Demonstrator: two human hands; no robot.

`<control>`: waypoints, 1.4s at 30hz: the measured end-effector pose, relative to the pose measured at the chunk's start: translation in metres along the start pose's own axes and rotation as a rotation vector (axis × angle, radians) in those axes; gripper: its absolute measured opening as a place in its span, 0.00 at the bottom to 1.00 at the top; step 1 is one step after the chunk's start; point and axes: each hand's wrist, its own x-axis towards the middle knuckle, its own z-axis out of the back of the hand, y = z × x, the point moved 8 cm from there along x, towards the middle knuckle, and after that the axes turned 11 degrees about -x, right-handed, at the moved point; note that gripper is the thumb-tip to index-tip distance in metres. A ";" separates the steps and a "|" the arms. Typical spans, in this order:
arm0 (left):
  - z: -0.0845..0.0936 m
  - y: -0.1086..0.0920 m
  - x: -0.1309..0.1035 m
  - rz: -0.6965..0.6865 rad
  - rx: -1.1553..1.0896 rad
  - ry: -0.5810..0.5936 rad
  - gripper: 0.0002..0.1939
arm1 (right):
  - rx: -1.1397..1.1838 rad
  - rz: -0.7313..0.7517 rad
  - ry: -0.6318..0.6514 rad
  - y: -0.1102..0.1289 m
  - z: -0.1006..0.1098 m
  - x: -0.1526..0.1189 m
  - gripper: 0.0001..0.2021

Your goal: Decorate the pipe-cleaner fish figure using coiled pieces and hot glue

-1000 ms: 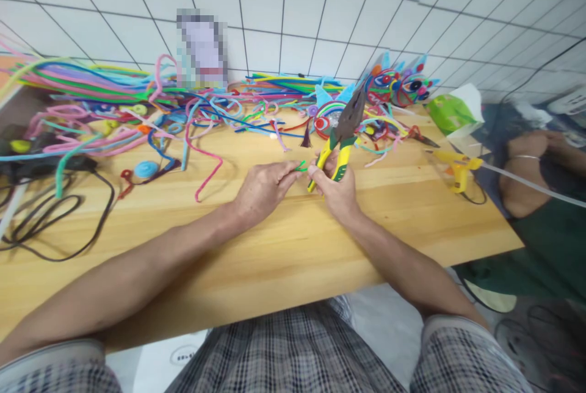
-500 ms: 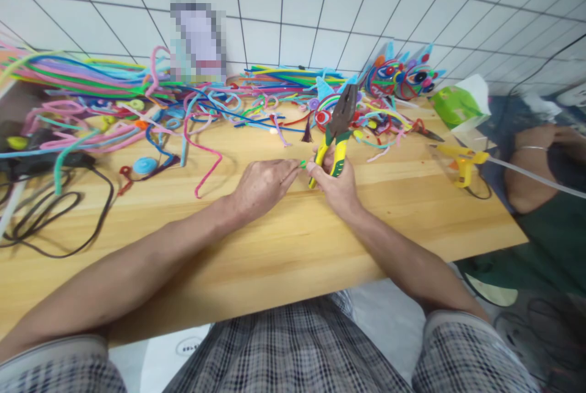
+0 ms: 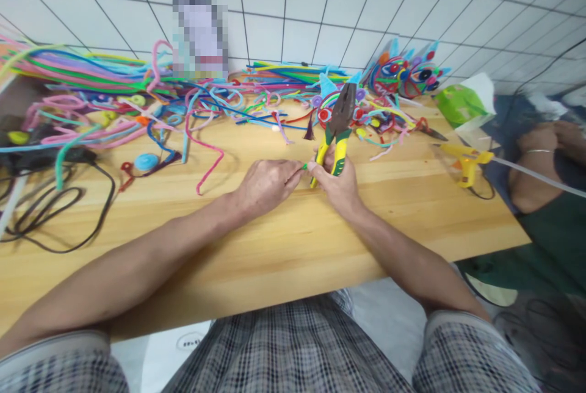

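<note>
Over the middle of the wooden table, my left hand pinches a small green piece of pipe cleaner. Most of that piece is hidden by the fingers. My right hand is closed round the yellow and green handles of the pliers, whose dark jaws point up and away from me. Its thumb and finger also meet the green piece, so both hands touch it. Just behind the pliers lies a colourful pipe-cleaner face with light blue ears and a dark tassel.
Bundles of pipe cleaners line the back by the tiled wall. A yellow glue gun, scissors and a green packet are on the right. Black cable coils at left. Another person's arm rests beyond the table's right edge.
Both hands stay nearly in place, fingertips still together at the green piece. The left fingers have curled slightly more. The view has shifted a little.
</note>
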 end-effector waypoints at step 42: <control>0.058 0.022 0.021 0.448 -0.696 -0.086 0.06 | -0.424 0.038 0.360 0.016 -0.002 -0.001 0.17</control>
